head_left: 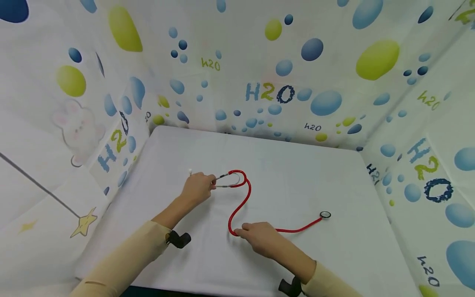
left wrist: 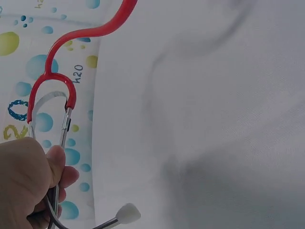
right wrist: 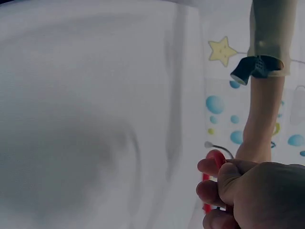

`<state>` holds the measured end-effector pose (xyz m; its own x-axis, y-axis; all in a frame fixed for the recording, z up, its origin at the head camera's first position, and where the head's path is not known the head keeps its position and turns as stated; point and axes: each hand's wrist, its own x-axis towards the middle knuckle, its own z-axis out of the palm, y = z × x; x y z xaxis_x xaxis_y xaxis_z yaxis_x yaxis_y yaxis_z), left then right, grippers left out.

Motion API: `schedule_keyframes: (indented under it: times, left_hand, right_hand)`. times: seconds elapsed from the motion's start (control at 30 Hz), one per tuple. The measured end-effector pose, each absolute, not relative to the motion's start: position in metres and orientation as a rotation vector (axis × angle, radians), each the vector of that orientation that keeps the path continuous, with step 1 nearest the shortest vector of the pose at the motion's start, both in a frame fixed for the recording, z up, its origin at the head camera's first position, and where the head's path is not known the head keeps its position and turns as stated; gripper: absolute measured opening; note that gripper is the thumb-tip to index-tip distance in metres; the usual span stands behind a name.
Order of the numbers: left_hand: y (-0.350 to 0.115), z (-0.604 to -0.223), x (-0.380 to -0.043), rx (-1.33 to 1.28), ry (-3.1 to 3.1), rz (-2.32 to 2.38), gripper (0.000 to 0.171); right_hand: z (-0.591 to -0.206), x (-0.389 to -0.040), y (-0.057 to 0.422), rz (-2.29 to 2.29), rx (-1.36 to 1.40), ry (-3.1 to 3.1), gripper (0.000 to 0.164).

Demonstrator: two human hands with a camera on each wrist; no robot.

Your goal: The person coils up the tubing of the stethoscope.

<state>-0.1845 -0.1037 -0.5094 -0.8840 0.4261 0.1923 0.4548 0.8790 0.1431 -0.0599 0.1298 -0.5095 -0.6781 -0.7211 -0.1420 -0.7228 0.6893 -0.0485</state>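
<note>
A stethoscope with red tubing (head_left: pixel 248 197) stretches between my two hands. My left hand (head_left: pixel 198 189) grips its metal ear tubes (left wrist: pixel 65 129) with curled fingers, and a white ear tip (left wrist: pixel 128 213) pokes out past that hand. Lower and to the right, my right hand (head_left: pixel 261 237) pinches the red tube between thumb and fingers, as the right wrist view also shows (right wrist: pixel 215 157). From there the tube runs right to the round chest piece (head_left: pixel 325 215), which has a dark rim. Part of the ear tubes is hidden inside my left hand.
Beneath lies a table with a white cover (head_left: pixel 297 177). Cloth walls with blue and green spots and H2O lettering (head_left: pixel 270 92) stand behind it and at both sides. A dark camera mount (head_left: pixel 179 239) sits on the left wrist, another (head_left: pixel 290 286) on the right.
</note>
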Motion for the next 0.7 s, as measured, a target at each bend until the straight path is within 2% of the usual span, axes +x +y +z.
schedule_keyframes:
  times: [0.1,0.27,0.4,0.57,0.7]
  left_hand:
    - [-0.106,-0.509,-0.182,-0.731,-2.927,-0.294,0.008]
    - [-0.116,-0.502,-0.181,-0.779,-2.928,-0.339,0.008]
    - [-0.129,-0.488,-0.181,-0.841,-2.883,-0.439,0.009]
    - [-0.137,-0.471,-0.177,-0.960,-2.849,-0.509,0.007]
    - [-0.135,-0.461,-0.171,-1.022,-2.849,-0.500,0.007]
  right_hand:
    - [-0.512,-0.060,0.130,0.036,-1.157,2.752,0.030]
    - [-0.522,-0.062,0.149,0.032,-0.949,2.807,0.017]
    - [-0.529,-0.066,0.174,0.012,-0.793,2.889,0.015]
    - [-0.530,-0.074,0.192,-0.062,-0.592,2.915,0.027]
    - [-0.521,-0.085,0.182,-0.174,-0.468,3.058,0.054]
